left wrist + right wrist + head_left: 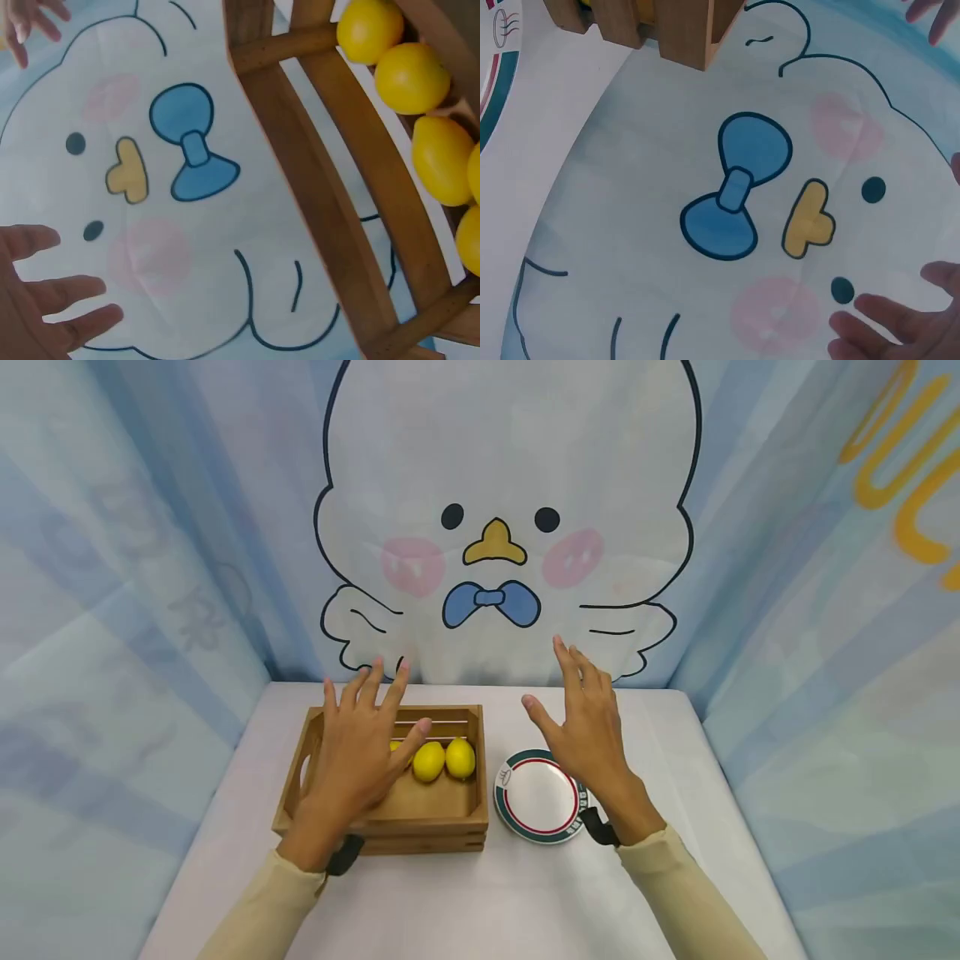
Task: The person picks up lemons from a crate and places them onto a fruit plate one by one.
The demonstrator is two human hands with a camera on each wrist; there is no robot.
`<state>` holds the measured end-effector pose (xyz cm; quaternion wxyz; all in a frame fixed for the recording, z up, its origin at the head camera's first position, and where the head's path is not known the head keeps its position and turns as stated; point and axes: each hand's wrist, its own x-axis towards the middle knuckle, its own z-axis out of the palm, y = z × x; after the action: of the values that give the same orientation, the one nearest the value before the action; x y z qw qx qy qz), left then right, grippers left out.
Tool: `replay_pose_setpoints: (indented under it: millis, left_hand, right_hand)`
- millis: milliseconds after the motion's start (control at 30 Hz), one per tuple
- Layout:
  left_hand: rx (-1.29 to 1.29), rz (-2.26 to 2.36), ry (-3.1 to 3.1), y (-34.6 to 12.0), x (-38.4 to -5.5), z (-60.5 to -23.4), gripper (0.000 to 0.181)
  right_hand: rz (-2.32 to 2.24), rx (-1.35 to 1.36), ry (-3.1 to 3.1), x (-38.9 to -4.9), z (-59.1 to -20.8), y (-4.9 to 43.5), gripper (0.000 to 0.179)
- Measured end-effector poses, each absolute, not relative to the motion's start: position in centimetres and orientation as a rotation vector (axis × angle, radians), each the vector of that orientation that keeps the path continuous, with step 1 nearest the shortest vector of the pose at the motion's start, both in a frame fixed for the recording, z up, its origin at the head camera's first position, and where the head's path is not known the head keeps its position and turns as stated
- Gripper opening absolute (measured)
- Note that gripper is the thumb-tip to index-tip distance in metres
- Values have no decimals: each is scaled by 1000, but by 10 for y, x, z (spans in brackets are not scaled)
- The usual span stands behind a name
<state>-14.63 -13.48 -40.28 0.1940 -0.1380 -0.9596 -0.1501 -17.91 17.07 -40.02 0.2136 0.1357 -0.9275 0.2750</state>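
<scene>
My left hand [356,752] is held above the wooden crate [420,843], its fingers spread and nothing in them. Inside the crate, yellow lemons [429,762] lie along the back; the hand hides part of the row in the head view, while several lemons [412,78] show in the left wrist view. To the right, my right hand [588,727] hovers with straight fingers and holds nothing. It overlaps the upper right rim of a white plate [542,797] that has a green and red border and sits just right of the crate.
A white table [420,910] carries the crate and the plate. Behind it hangs a curtain [495,443] printed with a white cartoon bird wearing a blue bow tie. Pale blue curtains [840,710] also close in both sides.
</scene>
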Motion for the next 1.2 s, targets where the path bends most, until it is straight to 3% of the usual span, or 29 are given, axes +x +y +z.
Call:
replay_pose_setpoints:
  millis: [400,767,1200]
  left_hand:
    - [-299,-728,-2485,-168,-121,-432,71]
    - [-38,-1089,-2365,-191,-86,-471,66]
    - [356,-1269,-2403,-211,-55,-508,82]
  right_hand:
    - [1105,440,-2548,-176,-412,152,94]
    - [1240,502,-2538,-179,-417,141,98]
    - [1381,627,-2507,-177,-421,121,92]
